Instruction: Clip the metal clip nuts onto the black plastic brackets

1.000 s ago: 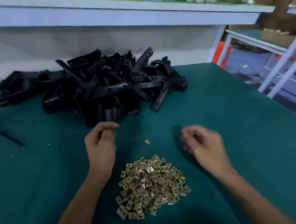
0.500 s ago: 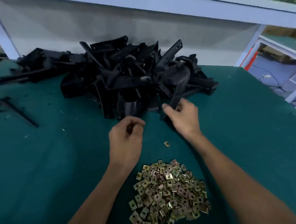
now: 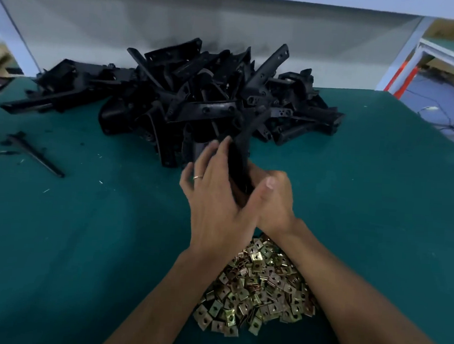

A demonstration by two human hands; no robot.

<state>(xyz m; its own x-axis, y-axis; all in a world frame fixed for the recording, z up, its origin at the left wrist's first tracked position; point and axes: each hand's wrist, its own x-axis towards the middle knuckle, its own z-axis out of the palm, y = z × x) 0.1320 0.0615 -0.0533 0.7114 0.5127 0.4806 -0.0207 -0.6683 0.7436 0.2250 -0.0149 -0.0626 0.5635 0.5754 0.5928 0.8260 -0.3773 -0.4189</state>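
Observation:
A single black plastic bracket (image 3: 241,151) stands upright between my hands, in front of the big heap of black brackets (image 3: 198,103). My right hand (image 3: 277,204) grips its lower end. My left hand (image 3: 213,197) lies against the bracket's left side with straight, spread fingers, and its thumb reaches across over my right hand. Whether a clip nut sits under my hands is hidden. The pile of brass-coloured metal clip nuts (image 3: 258,288) lies just below my wrists, between my forearms.
Everything rests on a green table mat (image 3: 83,242). A loose black strip (image 3: 35,154) and small scraps lie at the far left. A grey back panel (image 3: 229,25) rises behind the heap. White shelf frames (image 3: 440,54) stand past the table's right edge.
My right hand pulled a bracket out of the heap and brought it toward me. My left hand moved up and right, and opened against it. The view tilted down.

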